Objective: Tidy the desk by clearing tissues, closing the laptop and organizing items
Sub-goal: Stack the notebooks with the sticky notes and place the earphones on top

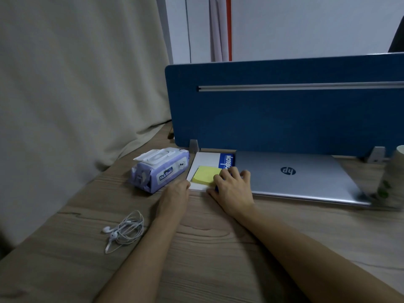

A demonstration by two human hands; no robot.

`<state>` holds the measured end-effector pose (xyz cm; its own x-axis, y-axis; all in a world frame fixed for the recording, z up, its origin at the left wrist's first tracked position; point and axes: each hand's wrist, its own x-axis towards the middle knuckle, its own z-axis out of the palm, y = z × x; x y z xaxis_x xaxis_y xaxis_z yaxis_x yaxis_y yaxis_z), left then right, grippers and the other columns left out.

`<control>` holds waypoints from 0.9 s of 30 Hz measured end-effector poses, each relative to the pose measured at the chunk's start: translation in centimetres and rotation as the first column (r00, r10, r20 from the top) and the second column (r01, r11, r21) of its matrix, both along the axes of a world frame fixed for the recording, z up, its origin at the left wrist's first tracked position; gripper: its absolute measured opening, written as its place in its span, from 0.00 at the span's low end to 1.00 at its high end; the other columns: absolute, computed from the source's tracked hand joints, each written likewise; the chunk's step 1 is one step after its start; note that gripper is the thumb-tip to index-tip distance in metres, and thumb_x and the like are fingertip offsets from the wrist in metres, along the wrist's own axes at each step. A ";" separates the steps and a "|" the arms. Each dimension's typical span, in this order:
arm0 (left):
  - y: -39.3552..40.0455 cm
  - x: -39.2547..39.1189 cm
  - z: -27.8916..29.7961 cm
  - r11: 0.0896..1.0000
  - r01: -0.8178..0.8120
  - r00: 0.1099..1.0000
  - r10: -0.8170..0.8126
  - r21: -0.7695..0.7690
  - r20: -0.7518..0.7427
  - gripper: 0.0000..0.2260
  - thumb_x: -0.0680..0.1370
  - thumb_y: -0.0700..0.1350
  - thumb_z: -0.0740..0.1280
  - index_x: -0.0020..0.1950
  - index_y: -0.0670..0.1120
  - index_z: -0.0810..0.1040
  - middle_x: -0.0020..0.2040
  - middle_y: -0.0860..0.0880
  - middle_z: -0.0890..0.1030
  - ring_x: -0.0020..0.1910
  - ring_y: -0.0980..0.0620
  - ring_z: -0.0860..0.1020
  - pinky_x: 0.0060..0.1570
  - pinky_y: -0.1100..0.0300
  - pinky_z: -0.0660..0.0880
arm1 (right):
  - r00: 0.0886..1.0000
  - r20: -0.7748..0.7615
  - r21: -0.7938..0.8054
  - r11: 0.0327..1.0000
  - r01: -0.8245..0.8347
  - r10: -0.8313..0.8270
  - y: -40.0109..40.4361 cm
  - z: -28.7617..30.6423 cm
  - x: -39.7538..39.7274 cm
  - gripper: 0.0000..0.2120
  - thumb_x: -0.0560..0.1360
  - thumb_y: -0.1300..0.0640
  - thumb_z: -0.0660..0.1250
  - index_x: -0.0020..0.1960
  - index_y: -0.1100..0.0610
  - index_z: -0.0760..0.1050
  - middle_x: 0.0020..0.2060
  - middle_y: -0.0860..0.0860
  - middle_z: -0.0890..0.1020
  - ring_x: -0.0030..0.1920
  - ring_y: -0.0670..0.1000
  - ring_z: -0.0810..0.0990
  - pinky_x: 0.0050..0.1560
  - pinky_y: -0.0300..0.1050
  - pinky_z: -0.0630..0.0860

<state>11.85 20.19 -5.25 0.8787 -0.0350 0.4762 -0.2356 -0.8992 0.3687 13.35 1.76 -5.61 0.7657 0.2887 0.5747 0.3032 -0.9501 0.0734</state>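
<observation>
The laptop [290,178] lies closed; both hands, the left hand [175,191] and the right hand [231,189], apparently flat, square the notebook [207,162]. The earphones [124,231] remain loose, near left.

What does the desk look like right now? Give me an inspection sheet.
Surface: wood-grain desk.
Job's things: silver HP laptop closed; yellow sticky-note pad on white-and-blue notebook; purple wet-wipes pack to their left.
Clutter: patterned mug, blurred, right edge.
Hands: left hand at the notebook's corner; right hand flat across notebook and laptop.
Cables: white wired earphones, tangled.
Surroundings: blue divider panel, beige curtain.
</observation>
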 end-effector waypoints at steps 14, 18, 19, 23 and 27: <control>0.8 -2.4 1.1 0.986 0.055 0.998 -0.051 -0.154 0.029 0.14 0.77 0.37 0.66 0.62 0.44 0.77 0.60 0.46 0.79 0.57 0.48 0.78 0.56 0.53 0.77 | 1.000 0.008 0.055 0.998 -0.010 0.010 0.0 0.6 0.0 0.18 0.78 0.39 0.54 0.49 0.50 0.75 0.48 0.47 0.78 0.52 0.53 0.72 0.53 0.55 0.64; 3.2 -2.0 3.5 0.973 0.001 0.996 0.020 -0.232 0.088 0.14 0.76 0.39 0.69 0.62 0.43 0.78 0.58 0.43 0.81 0.57 0.46 0.79 0.55 0.58 0.75 | 0.997 -0.071 0.143 0.990 -0.019 0.029 1.7 1.9 1.0 0.16 0.79 0.41 0.54 0.54 0.48 0.76 0.53 0.46 0.78 0.56 0.52 0.71 0.56 0.55 0.62; 4.0 -1.7 4.2 0.966 -0.022 0.994 0.048 -0.257 0.097 0.13 0.76 0.39 0.69 0.61 0.42 0.79 0.58 0.42 0.81 0.56 0.45 0.79 0.55 0.56 0.76 | 0.993 -0.105 0.173 0.984 -0.039 0.058 2.4 2.3 1.5 0.16 0.79 0.42 0.55 0.56 0.48 0.76 0.55 0.46 0.78 0.58 0.52 0.71 0.56 0.55 0.61; 7.2 0.2 6.0 0.925 -0.164 0.979 0.196 -0.344 0.059 0.15 0.76 0.43 0.69 0.62 0.42 0.77 0.59 0.42 0.81 0.59 0.42 0.77 0.55 0.56 0.71 | 0.952 -0.233 0.257 0.957 -0.135 0.196 4.8 4.2 3.6 0.16 0.80 0.45 0.56 0.64 0.47 0.74 0.63 0.48 0.76 0.64 0.55 0.67 0.57 0.55 0.62; 9.7 2.6 5.8 0.875 -0.333 0.943 0.318 -0.351 -0.101 0.18 0.78 0.46 0.66 0.65 0.39 0.73 0.62 0.36 0.78 0.62 0.37 0.75 0.61 0.51 0.67 | 0.909 -0.313 0.266 0.944 -0.195 0.276 6.2 5.4 5.9 0.19 0.79 0.45 0.58 0.68 0.47 0.71 0.69 0.47 0.72 0.67 0.56 0.66 0.60 0.58 0.65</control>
<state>14.46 29.87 0.53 0.8290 0.4225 0.3665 0.0687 -0.7272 0.6830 19.21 7.92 -0.26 0.8515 0.3800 0.3613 0.4880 -0.8265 -0.2808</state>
